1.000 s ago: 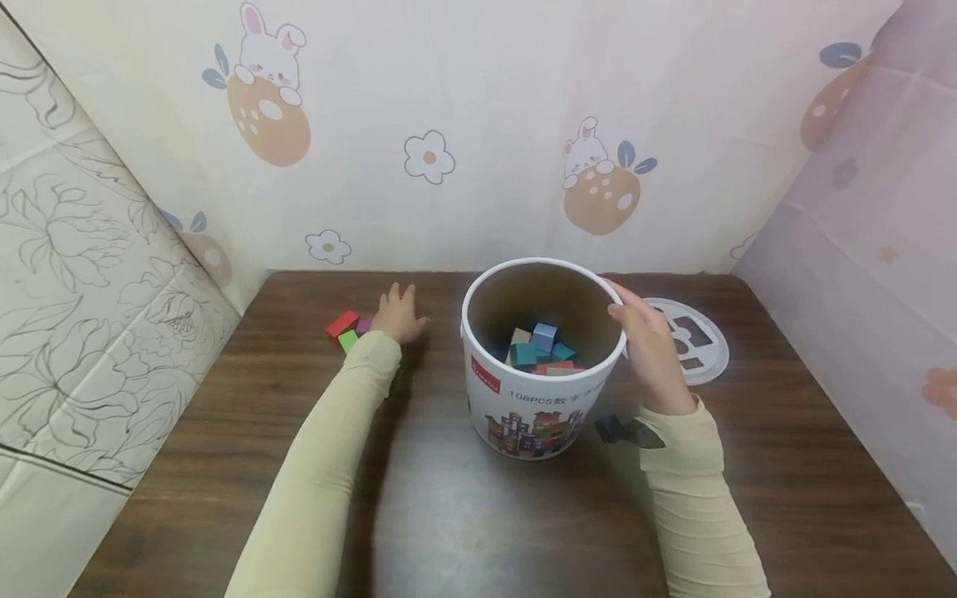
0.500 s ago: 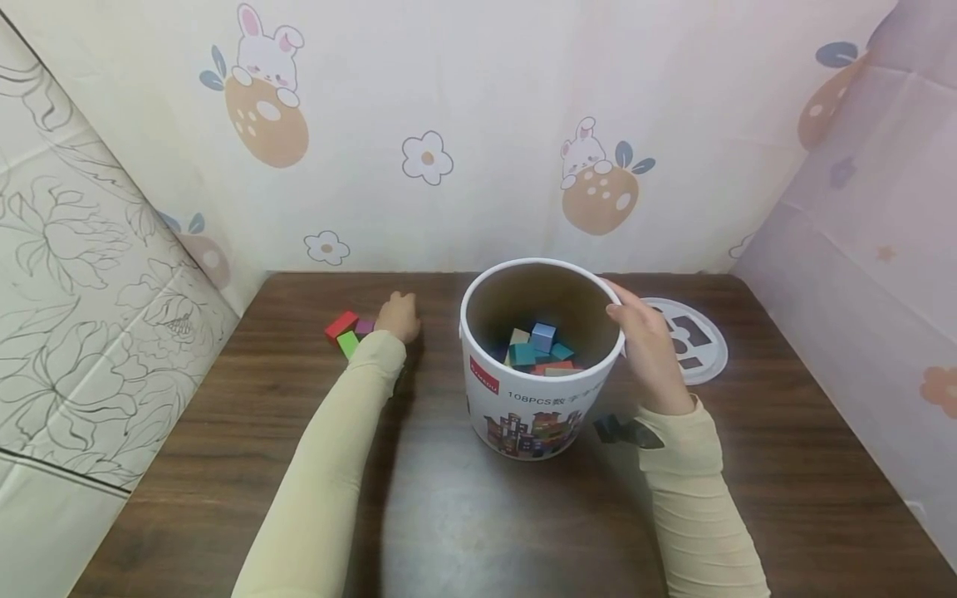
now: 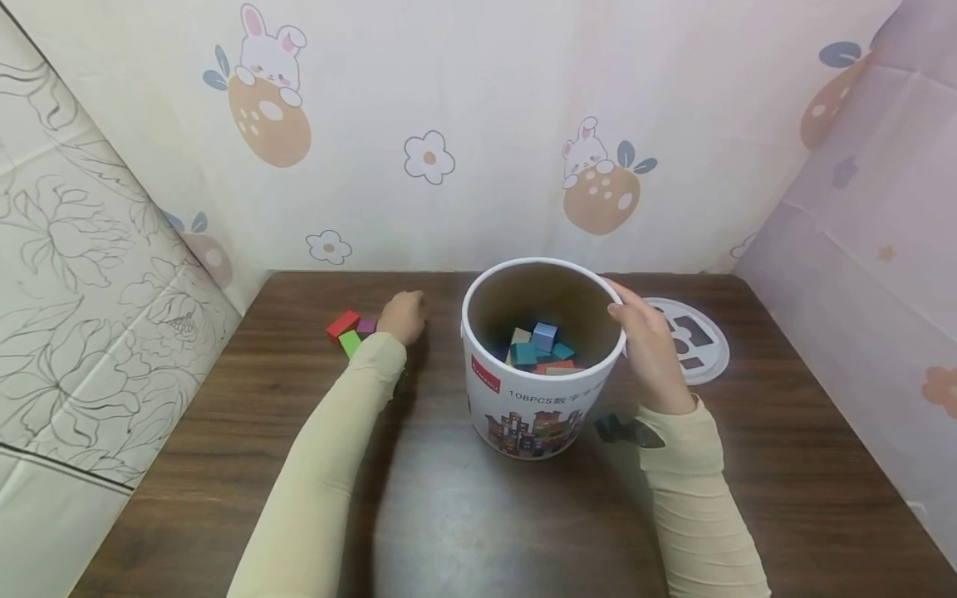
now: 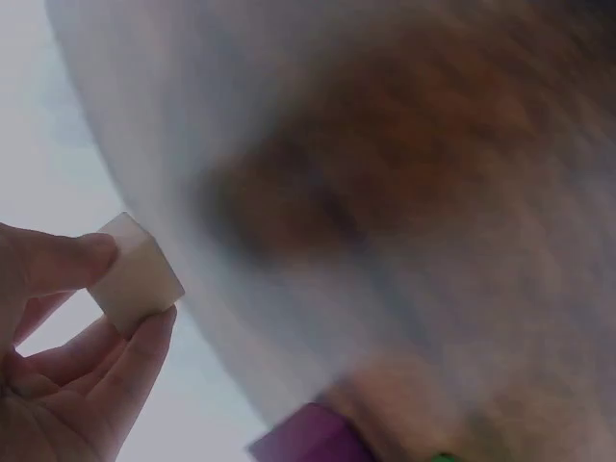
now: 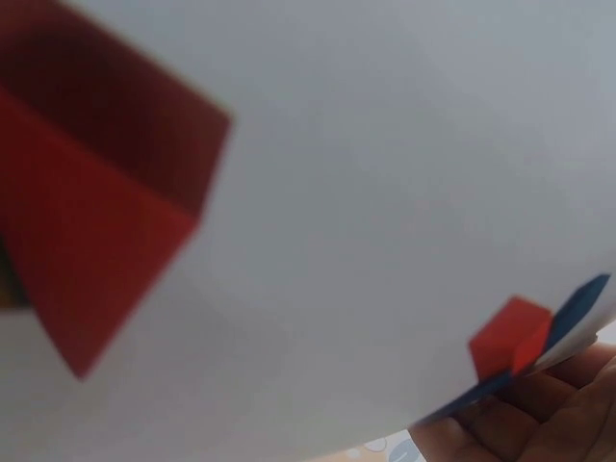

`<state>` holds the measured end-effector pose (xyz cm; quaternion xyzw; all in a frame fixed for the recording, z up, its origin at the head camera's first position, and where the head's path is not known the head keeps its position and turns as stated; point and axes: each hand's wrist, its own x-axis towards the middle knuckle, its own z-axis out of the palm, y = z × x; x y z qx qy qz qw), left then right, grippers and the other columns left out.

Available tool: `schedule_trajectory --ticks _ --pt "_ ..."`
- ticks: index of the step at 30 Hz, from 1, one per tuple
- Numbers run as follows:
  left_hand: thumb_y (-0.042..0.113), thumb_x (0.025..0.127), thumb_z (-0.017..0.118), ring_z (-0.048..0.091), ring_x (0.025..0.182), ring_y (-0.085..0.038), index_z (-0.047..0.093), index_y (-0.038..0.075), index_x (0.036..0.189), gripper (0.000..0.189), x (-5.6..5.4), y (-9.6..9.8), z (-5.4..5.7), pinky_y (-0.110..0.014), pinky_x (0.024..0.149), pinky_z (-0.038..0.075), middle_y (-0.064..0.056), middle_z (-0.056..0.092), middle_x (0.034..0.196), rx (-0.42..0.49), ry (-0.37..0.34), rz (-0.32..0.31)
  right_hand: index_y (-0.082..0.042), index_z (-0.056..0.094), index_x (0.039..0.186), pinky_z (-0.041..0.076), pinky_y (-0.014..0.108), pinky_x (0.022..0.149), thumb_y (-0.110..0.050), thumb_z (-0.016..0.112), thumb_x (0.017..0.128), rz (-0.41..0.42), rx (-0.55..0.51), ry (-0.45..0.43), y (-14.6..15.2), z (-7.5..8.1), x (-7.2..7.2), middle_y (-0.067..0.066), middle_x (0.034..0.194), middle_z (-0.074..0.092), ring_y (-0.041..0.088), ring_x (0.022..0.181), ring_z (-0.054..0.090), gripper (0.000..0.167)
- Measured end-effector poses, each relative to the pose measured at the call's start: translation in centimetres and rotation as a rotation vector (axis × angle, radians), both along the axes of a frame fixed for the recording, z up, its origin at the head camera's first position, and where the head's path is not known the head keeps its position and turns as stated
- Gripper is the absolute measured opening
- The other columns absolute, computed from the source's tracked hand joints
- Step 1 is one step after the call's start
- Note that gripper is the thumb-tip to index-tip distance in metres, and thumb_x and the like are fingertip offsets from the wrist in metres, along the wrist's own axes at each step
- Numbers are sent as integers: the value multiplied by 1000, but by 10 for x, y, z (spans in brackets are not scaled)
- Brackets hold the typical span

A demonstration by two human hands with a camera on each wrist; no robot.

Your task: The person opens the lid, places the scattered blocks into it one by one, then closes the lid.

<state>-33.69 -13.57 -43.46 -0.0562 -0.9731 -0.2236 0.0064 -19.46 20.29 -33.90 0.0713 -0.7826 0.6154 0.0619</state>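
Between the thumb and fingers of my left hand (image 3: 402, 317) is a plain pale wooden block (image 4: 141, 281), seen in the left wrist view and hidden behind the hand in the head view. Just left of that hand, a red block (image 3: 343, 325), a green block (image 3: 350, 342) and a purple block (image 3: 366, 327) lie close together. My right hand (image 3: 656, 357) grips the right rim of a white bucket (image 3: 486, 415), its thumb at the edge and its fingers around the outer side. Blocks in several colours, a light blue one (image 3: 543, 335) among them, lie inside the bucket.
A white lid (image 3: 714, 353) with cut-out shapes lies behind the right hand. The brown wooden table (image 3: 449, 531) ends at a patterned curtain (image 3: 493, 208) at the back, with more patterned panels on both sides.
My left hand was spread open near the coloured blocks; its fingers have since curled in and now pinch the pale block. The right hand and the bucket have stayed in place.
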Motion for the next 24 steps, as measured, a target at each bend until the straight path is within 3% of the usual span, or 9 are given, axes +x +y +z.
schedule_trajectory --ticks 4,9,19,24 --pt "11 98 54 62 113 -34 62 0 124 29 4 4 12 -47 99 50 -19 66 117 104 82 -34 -15 44 147 29 65 112 -31 35 105 -5 18 -6 1 0 0 8 152 44 31 141 37 47" --pt "16 98 58 65 108 -29 64 4 122 27 15 12 38 -44 94 54 -13 68 116 236 136 -48 -16 45 147 28 65 112 -32 35 105 -6 15 -6 1 0 -1 7 152 44 31 141 37 46" --pt "21 97 61 62 108 -24 63 8 124 31 42 22 95 -41 96 53 -9 67 118 343 243 -161 -17 48 145 33 61 112 -30 36 104 -27 10 7 -1 -1 -1 6 150 47 28 138 41 45" --pt "17 95 65 61 109 -20 63 9 125 32 60 34 119 -33 98 53 -7 66 121 351 384 -242 -15 47 146 34 63 110 -30 35 104 -15 15 25 -2 -1 -1 8 150 47 30 137 42 45"
